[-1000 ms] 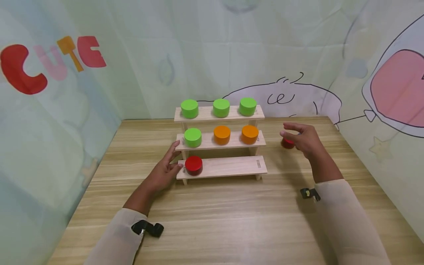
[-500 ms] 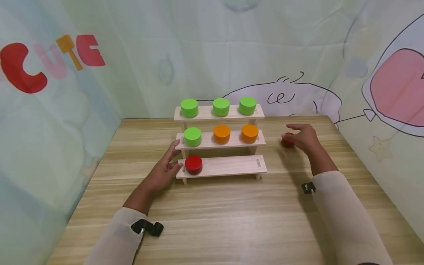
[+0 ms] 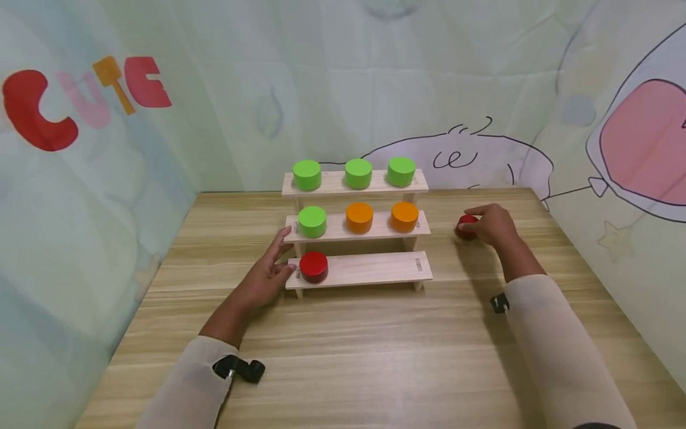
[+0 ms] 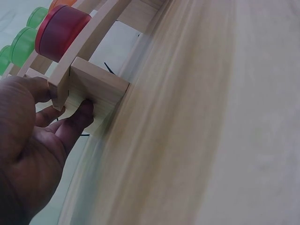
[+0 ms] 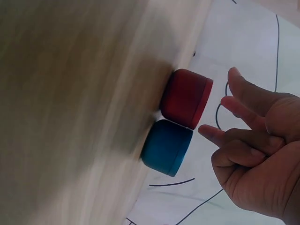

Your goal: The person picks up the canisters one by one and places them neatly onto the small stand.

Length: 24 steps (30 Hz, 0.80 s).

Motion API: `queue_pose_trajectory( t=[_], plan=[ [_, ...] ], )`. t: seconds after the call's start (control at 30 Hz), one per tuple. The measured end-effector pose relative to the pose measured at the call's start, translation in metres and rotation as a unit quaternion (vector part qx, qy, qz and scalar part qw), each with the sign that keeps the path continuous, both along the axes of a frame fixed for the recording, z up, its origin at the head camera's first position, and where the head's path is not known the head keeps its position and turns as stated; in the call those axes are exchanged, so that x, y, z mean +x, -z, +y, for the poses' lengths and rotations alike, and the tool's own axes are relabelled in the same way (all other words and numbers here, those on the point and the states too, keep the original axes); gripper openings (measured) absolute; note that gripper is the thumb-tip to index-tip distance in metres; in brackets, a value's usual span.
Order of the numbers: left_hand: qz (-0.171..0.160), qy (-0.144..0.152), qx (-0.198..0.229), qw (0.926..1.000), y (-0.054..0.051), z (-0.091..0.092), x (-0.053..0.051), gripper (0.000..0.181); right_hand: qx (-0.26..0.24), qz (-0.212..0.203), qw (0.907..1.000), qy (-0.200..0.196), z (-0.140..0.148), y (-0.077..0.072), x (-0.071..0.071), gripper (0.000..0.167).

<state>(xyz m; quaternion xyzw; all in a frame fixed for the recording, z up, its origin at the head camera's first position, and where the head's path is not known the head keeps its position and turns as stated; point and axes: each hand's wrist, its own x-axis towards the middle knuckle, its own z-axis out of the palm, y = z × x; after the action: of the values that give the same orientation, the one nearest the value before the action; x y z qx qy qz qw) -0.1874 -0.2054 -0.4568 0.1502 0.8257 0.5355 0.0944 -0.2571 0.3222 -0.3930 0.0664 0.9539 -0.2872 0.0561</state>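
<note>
A pale wooden three-tier display stand (image 3: 372, 271) stands on the table. My left hand (image 3: 262, 280) holds its left end; in the left wrist view, the fingers (image 4: 77, 123) lie against the bottom plank's end and leg. A red round container (image 3: 313, 267) sits at the bottom tier's left. Right of the stand, my right hand (image 3: 494, 225) is over another red round container (image 5: 186, 98). In the right wrist view, its spread fingers (image 5: 251, 93) stand just off that container, with a gap. A blue round container (image 5: 167, 147) touches the red one; the hand hides it in the head view.
Green containers (image 3: 358, 174) line the top tier. The middle tier has one green container (image 3: 312, 221) at left and two orange containers (image 3: 359, 218). A printed cloth backdrop (image 3: 241, 107) rises behind the wood-grain table (image 3: 348, 357).
My right hand has lowered slightly toward the red container on the table, and its fingers have come closer around it in the head view. The left hand and the stand have stayed put.
</note>
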Motion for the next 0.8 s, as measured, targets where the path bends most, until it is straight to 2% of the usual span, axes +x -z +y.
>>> queue_pose_trajectory(
  t=[0.2,0.8],
  plan=[
    [0.009,0.006,0.003,0.9999,0.001,-0.001,0.001,0.092,0.015,-0.002,0.9997,-0.017,0.003,0.008,-0.001,0.057],
    [0.001,0.001,-0.004,1.0000,0.001,-0.001,-0.001,0.094,0.035,0.004,0.9987,-0.037,0.006,0.013,-0.003,0.049]
  ],
)
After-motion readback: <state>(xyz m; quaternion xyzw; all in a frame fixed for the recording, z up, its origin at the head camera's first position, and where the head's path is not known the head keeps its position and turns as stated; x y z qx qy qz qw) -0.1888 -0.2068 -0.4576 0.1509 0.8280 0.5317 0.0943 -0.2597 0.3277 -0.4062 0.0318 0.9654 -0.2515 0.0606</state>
